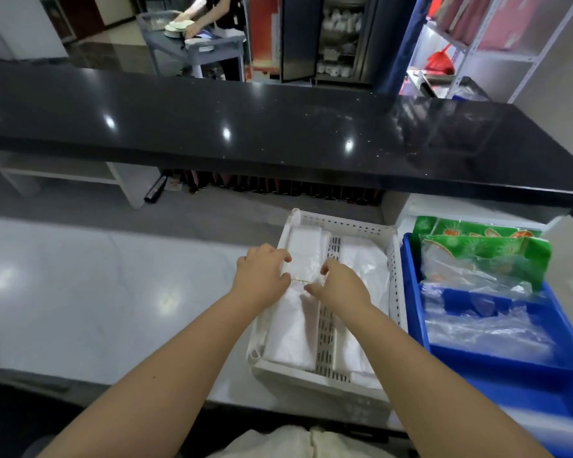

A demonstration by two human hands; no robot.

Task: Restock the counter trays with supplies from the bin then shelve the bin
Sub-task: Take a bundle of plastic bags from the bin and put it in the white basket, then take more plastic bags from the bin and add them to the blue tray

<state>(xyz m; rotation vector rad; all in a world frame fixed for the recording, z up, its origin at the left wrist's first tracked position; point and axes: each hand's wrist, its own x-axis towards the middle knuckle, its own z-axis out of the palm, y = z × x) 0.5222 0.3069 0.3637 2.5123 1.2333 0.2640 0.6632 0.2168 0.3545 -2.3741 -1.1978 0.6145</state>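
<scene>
A white perforated tray [344, 228] with a slotted middle divider sits on the pale counter, white plastic bags lying in both halves. Over its left half, my left hand [262, 271] and my right hand [339, 285] pinch a white bundle of bags [303, 259] from either side, with a thin rubber band stretched between the fingers. To the right stands a blue bin [497, 361] holding green printed packets [483, 249] upright at its far end and clear plastic-wrapped packs [477, 322] in the middle.
A raised black glossy countertop [245, 127] runs across just beyond the tray. The pale counter [96, 292] extends left. Metal shelving [477, 44] stands at the back right. Another person handles plates at a grey cart [196, 44] far behind.
</scene>
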